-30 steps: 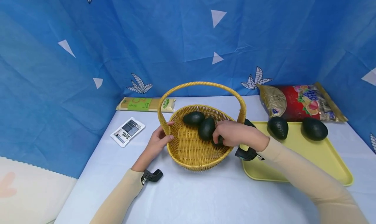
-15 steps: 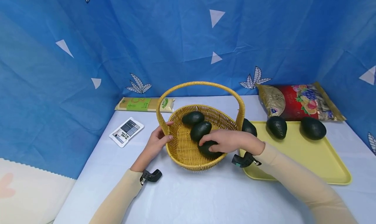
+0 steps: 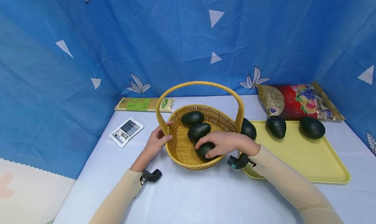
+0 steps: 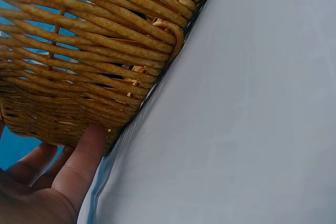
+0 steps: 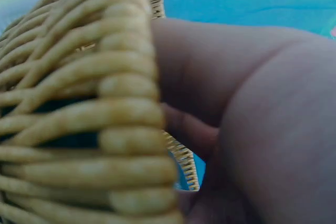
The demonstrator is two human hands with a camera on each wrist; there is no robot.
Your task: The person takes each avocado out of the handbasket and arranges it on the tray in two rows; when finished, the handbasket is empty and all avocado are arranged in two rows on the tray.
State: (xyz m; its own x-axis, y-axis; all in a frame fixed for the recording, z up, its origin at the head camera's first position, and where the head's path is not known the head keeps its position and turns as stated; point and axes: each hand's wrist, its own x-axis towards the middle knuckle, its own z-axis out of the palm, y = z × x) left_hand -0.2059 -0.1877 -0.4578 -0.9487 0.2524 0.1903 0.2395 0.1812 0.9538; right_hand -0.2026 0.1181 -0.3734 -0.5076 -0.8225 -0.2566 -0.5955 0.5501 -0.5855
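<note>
A yellow wicker basket [image 3: 182, 149] with a tall hoop handle stands on the table. My left hand [image 3: 155, 143] holds its left side near the handle's foot; the left wrist view has the fingers [image 4: 79, 171] against the outer weave. My right hand [image 3: 224, 143] reaches over the right rim, its fingers curled over a dark green avocado [image 3: 204, 150] low in the basket. Beside that avocado lies a second avocado [image 3: 199, 131], with a third avocado [image 3: 192, 118] behind. In the right wrist view, the basket wall [image 5: 89, 114] hides most of the fruit.
On the right, a yellow tray [image 3: 299, 162] carries avocados [image 3: 276, 127], one partly behind the basket handle. A red and gold bag [image 3: 302, 101] lies behind it. At the left are a noodle pack [image 3: 144, 104] and a white flat packet [image 3: 126, 132]. Blue cloth hangs behind.
My right hand has moved left and toward the front of the basket with its avocado. The middle avocado has shifted left and turned. My left hand stays on the basket's left side.
</note>
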